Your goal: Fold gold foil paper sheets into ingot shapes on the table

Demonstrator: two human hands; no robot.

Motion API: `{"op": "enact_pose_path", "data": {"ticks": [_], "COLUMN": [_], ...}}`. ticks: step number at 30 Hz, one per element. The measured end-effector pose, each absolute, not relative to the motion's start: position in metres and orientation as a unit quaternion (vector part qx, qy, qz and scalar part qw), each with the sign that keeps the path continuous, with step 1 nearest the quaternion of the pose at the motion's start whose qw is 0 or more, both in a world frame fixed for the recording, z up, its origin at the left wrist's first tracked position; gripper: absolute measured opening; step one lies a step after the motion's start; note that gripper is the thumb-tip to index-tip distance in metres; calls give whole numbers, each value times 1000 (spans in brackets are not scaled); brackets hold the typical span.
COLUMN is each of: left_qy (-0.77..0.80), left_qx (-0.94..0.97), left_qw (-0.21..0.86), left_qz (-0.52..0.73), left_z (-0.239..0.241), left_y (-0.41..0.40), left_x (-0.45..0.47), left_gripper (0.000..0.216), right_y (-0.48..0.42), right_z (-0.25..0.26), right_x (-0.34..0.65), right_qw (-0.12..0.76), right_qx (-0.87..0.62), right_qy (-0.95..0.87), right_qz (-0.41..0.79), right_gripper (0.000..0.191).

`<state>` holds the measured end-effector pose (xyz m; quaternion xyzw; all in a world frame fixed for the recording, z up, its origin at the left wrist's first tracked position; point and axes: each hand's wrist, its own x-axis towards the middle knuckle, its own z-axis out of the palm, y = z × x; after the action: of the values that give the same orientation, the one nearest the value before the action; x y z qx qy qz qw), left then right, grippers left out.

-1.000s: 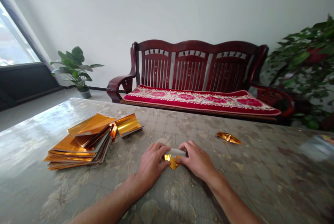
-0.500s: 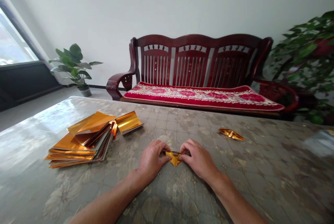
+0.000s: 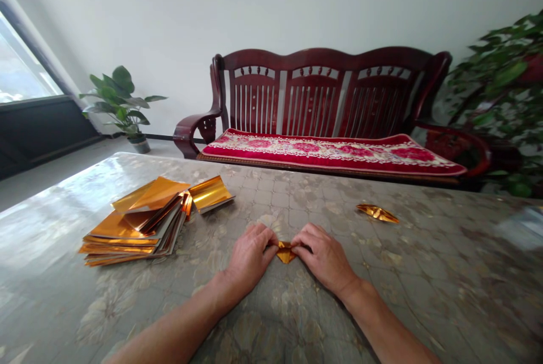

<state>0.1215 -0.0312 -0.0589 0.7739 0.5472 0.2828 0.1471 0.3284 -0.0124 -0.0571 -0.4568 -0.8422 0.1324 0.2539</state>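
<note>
A small piece of folded gold foil paper [image 3: 285,253] lies between my two hands, low over the table, its middle coming to a point toward me. My left hand [image 3: 253,248] pinches its left end between thumb and fingers. On the other end, my right hand [image 3: 320,255] has a matching pinch. The fingertips cover both ends of the foil. To the right, a finished-looking boat-shaped gold foil piece [image 3: 377,213] rests by itself on the table.
A stack of gold foil sheets [image 3: 123,234] stands on the left of the patterned table [image 3: 203,307], a curled sheet [image 3: 211,194] beside it. Clear plastic [image 3: 521,228] lies at the far right. Behind are a wooden bench [image 3: 311,98] and potted plants [image 3: 123,103].
My hands have drawn slightly closer together on the foil, and its middle looks narrower and more folded. The view has shifted slightly.
</note>
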Motion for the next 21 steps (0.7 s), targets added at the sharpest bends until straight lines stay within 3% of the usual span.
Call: {"op": "enact_pose_path", "data": {"ticks": [10, 13, 18, 21], "left_qy": [491, 488, 528, 551], "left_qx": [842, 845, 815, 796], "left_qw": [64, 69, 112, 141], "left_qz": [214, 208, 213, 208], "left_z": [-59, -56, -51, -49], "left_y": [-37, -37, -32, -28], "left_x": [116, 116, 117, 116], "left_gripper": [17, 22, 12, 15], "right_y": [-18, -19, -18, -19], "right_z": [-58, -57, -53, -49], "right_x": [333, 333, 331, 332], "right_qw": [250, 241, 223, 209], "right_qx": [-392, -404, -468, -488], "right_qy": [-883, -880, -848, -841], "right_qz": [58, 65, 107, 106], "right_gripper": [11, 19, 7, 16]}}
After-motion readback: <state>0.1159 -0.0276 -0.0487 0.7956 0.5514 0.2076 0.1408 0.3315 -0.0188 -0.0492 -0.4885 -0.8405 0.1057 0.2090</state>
